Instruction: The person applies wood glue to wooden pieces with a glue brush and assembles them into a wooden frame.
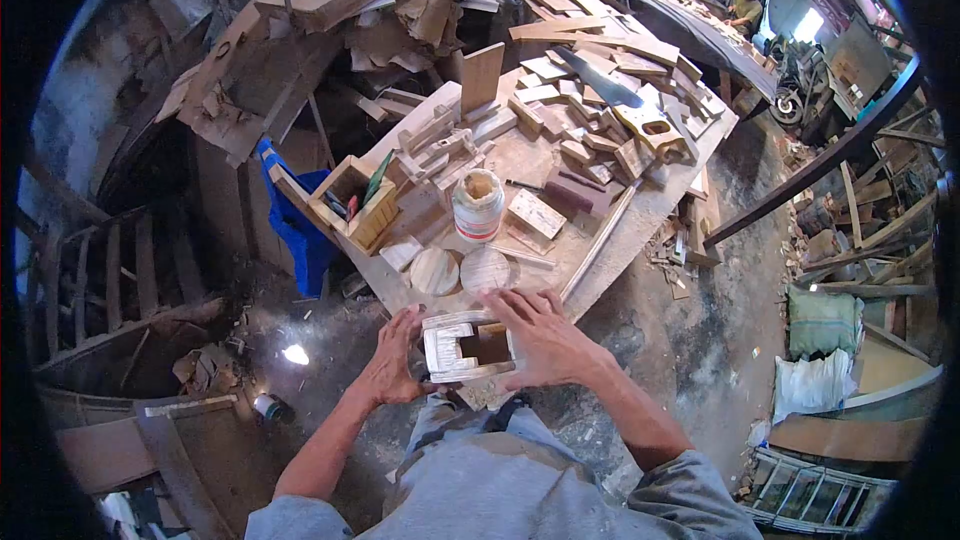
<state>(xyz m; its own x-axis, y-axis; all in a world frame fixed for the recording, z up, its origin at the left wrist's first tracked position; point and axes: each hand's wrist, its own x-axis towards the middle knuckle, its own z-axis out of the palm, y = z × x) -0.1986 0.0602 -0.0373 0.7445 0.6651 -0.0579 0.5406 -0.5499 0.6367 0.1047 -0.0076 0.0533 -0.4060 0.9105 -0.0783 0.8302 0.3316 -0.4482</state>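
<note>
A small wooden box with a dark hollow inside is held between both hands at the table's near edge. My left hand is closed against its left side. On the opposite side, my right hand grips the box, its fingers curving over the far edge. Just beyond the box lie two round wooden discs. A white jar with a crusted, pale-brown mouth stands behind them.
On the workbench are piled wood offcuts and a handsaw. A wooden tool box sits at its left corner beside a blue cloth. A dark slanting bar crosses the right side. A person is far back.
</note>
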